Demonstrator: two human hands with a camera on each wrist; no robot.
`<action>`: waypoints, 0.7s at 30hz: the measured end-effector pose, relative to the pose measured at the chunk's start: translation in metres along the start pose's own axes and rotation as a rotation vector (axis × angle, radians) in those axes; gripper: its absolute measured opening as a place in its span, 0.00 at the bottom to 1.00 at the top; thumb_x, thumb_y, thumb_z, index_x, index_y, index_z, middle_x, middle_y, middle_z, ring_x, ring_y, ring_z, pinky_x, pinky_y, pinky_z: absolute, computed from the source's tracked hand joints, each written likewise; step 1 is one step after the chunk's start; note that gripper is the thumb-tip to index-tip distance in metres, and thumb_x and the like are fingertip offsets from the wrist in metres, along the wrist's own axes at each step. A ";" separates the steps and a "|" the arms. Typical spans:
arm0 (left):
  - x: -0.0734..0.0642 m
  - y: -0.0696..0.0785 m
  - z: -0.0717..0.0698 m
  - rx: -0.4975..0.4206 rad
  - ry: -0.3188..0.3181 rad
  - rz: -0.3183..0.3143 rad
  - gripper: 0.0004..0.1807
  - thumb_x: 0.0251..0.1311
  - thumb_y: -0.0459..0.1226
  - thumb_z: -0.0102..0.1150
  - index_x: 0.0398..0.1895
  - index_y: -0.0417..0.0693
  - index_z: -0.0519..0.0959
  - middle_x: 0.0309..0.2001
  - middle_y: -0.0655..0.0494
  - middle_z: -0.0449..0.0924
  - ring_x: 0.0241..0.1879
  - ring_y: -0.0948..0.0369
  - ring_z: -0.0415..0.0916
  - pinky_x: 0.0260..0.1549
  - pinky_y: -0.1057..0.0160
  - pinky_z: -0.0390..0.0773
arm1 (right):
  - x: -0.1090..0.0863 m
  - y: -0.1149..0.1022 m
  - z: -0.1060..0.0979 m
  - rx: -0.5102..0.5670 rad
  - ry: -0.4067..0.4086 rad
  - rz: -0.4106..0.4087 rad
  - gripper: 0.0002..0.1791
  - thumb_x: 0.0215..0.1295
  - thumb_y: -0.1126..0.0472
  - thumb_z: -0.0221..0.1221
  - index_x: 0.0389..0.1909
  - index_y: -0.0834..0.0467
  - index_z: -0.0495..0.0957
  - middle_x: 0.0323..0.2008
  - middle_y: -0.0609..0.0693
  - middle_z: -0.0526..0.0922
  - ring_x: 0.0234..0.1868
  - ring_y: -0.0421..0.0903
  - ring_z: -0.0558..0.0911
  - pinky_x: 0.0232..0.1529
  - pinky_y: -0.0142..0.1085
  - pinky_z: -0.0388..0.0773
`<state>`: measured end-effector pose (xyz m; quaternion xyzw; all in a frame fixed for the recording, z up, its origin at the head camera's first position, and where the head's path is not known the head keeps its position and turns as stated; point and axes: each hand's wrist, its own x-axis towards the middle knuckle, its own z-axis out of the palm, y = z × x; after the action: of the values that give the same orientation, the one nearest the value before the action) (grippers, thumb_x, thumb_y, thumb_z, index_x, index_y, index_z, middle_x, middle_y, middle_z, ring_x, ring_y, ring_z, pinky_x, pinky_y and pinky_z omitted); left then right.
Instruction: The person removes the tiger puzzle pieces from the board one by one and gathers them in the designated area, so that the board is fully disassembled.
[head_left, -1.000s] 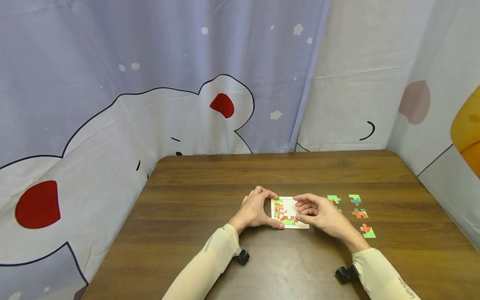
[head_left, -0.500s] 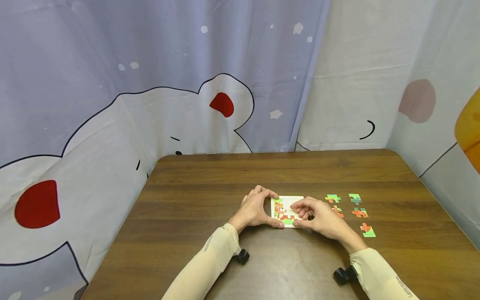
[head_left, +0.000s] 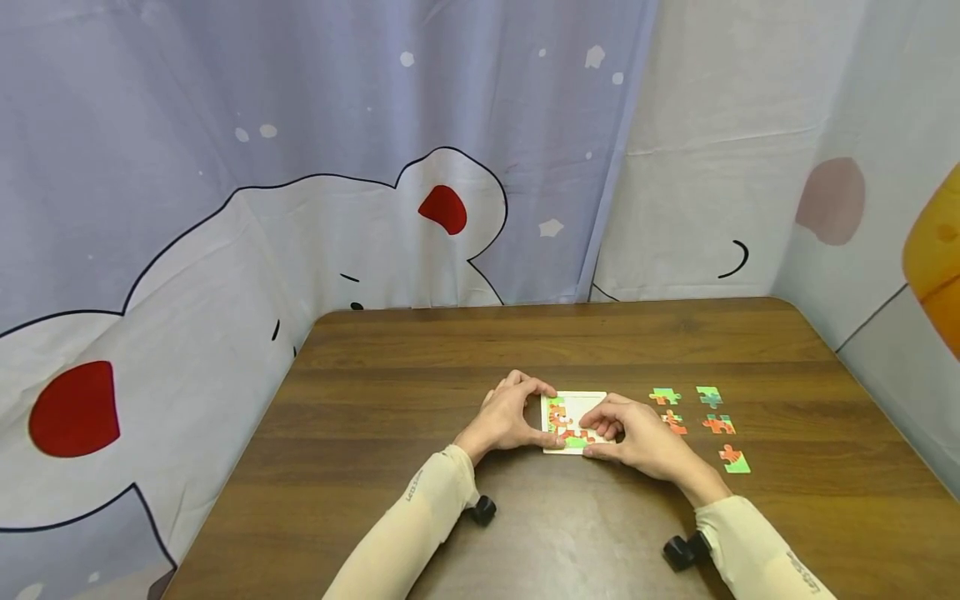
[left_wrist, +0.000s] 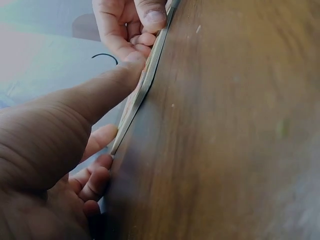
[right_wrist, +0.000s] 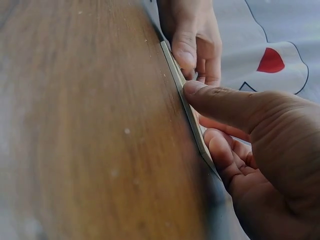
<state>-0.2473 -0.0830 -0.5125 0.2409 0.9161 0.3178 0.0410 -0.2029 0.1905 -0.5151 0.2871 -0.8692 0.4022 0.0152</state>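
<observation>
A small puzzle tray (head_left: 592, 402) with a pale rim lies on the table, several pieces of an orange tiger picture set in its left and lower part. My left hand (head_left: 507, 419) holds the tray at its left side, thumb at the near rim and fingertips at the far rim. With the thumb on the near rim, my right hand (head_left: 636, 432) grips the tray toward its right; its curled fingers reach over the inside. That hand hides the lower right corner. In the right wrist view, the right thumb (right_wrist: 197, 89) sits on the tray's edge (right_wrist: 186, 107).
Several loose puzzle pieces lie right of the tray, among them a green-and-orange piece (head_left: 664, 396), a green-blue piece (head_left: 708, 396) and a green corner piece (head_left: 735, 459). The wooden table (head_left: 420, 350) ends at a printed curtain (head_left: 315, 242) behind.
My right hand has come down and slightly left onto the tray, its thumb now at the near rim. Loose pieces behind it show more fully. The left hand stays nearly still.
</observation>
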 end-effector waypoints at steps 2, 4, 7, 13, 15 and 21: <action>0.000 -0.001 -0.001 -0.011 -0.004 0.004 0.39 0.50 0.54 0.91 0.66 0.61 0.85 0.59 0.57 0.77 0.60 0.55 0.74 0.63 0.49 0.71 | 0.000 0.000 -0.001 0.000 -0.009 0.007 0.16 0.62 0.57 0.83 0.48 0.53 0.90 0.40 0.44 0.84 0.40 0.40 0.83 0.43 0.34 0.82; 0.000 -0.001 -0.002 -0.016 -0.008 0.003 0.37 0.53 0.52 0.90 0.66 0.61 0.85 0.59 0.56 0.77 0.60 0.55 0.75 0.63 0.49 0.70 | 0.000 0.000 0.000 -0.005 -0.015 0.011 0.15 0.62 0.57 0.83 0.47 0.52 0.90 0.40 0.44 0.84 0.40 0.40 0.83 0.43 0.34 0.82; 0.001 -0.001 -0.003 -0.014 -0.010 -0.001 0.36 0.53 0.52 0.90 0.65 0.61 0.86 0.59 0.57 0.77 0.60 0.55 0.75 0.63 0.49 0.70 | 0.001 0.000 0.000 -0.007 -0.018 0.010 0.14 0.63 0.57 0.83 0.46 0.51 0.90 0.40 0.44 0.84 0.39 0.39 0.83 0.43 0.33 0.82; 0.003 -0.006 0.003 -0.039 0.010 -0.001 0.36 0.50 0.50 0.91 0.64 0.62 0.86 0.57 0.58 0.77 0.58 0.56 0.74 0.62 0.49 0.70 | 0.002 -0.001 0.000 -0.001 -0.025 -0.001 0.14 0.64 0.58 0.82 0.46 0.53 0.89 0.40 0.44 0.83 0.38 0.39 0.82 0.42 0.33 0.82; 0.003 -0.006 0.003 -0.039 0.014 -0.003 0.36 0.50 0.50 0.91 0.64 0.63 0.86 0.56 0.59 0.77 0.56 0.58 0.74 0.61 0.51 0.70 | 0.002 -0.001 0.000 0.007 -0.031 0.006 0.15 0.64 0.58 0.82 0.46 0.53 0.88 0.40 0.44 0.83 0.38 0.39 0.82 0.42 0.33 0.81; 0.001 -0.001 -0.001 -0.028 0.006 -0.009 0.37 0.50 0.52 0.92 0.64 0.62 0.86 0.56 0.57 0.77 0.52 0.60 0.73 0.59 0.51 0.70 | 0.003 -0.002 0.001 0.006 -0.016 0.013 0.17 0.62 0.59 0.83 0.46 0.52 0.86 0.39 0.44 0.82 0.38 0.40 0.81 0.42 0.34 0.79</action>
<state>-0.2485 -0.0839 -0.5120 0.2353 0.9127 0.3312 0.0430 -0.2036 0.1873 -0.5137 0.2847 -0.8699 0.4026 0.0049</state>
